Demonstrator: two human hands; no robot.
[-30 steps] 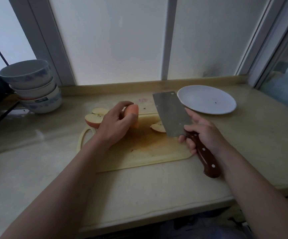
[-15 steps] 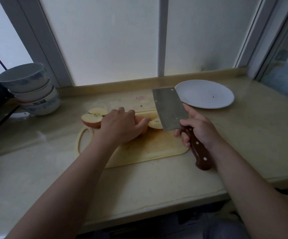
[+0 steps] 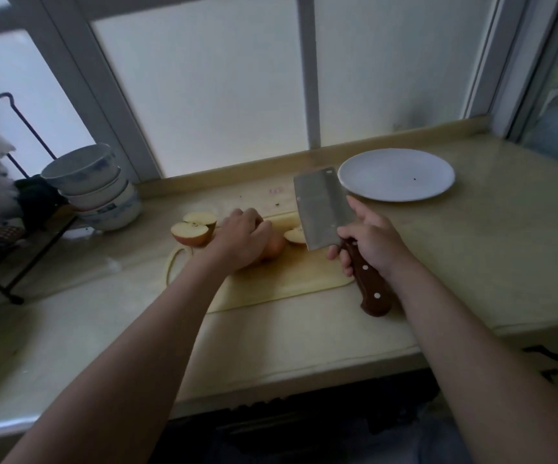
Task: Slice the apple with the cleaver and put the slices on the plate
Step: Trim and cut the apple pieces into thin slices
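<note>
A pale beige stone counter (image 3: 304,329) is stretching from left to right beneath a frosted window (image 3: 220,95). A low raised lip is running along its far edge, and its near edge is crossing the lower part of the view. Bare counter is lying open nearer than the board and to the right of the plate.

A pale yellow plastic cutting board (image 3: 287,276) is sitting in the middle of the counter. A round white plate (image 3: 396,175) is resting far right of it, holding no fruit. A stack of white bowls with blue patterns (image 3: 93,185) is standing far left, beside a black wire rack (image 3: 16,299); what the top bowl is holding cannot be seen.

The left hand (image 3: 242,237) is curling its fingers over an orange-red apple piece (image 3: 274,247), holding it down on the board. Two cut apple halves (image 3: 190,233) are lying face up just left of that hand, at the board's far left corner. A pale apple wedge (image 3: 295,236) is lying on the board between the held piece and the blade.

The right hand (image 3: 371,242) is wrapping its fingers round the brown riveted wooden handle of a steel rectangular cleaver (image 3: 321,209). The blade is tilting its flat side upward, just beside the wedge.
</note>
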